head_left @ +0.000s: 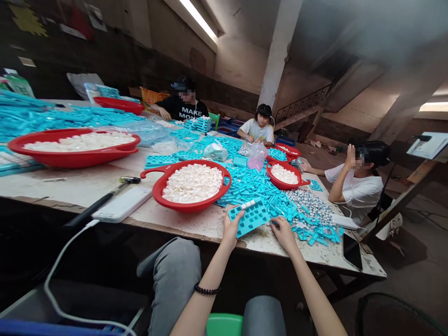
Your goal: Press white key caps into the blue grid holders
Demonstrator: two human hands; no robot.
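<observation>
A blue tray with square pockets (250, 220) is held tilted over the table's front edge, with white pieces (248, 205) in its top row. My left hand (231, 227) grips its left side, thumb on top. At the tray's right corner is my right hand (281, 229), its fingers pinched together; what they hold is too small to make out. Behind the tray, a red basin (192, 205) is heaped with white pieces (192, 183). Loose blue parts (252, 185) spread beyond it, and small white and dark bits (310, 205) lie to the right.
Another red basin (75, 157) stands at left, near a power bank (122, 204) and a hammer-like tool (101, 201). A smaller red basin (285, 185) and a phone (352, 252) are at right. Several people sit around the table (73, 186).
</observation>
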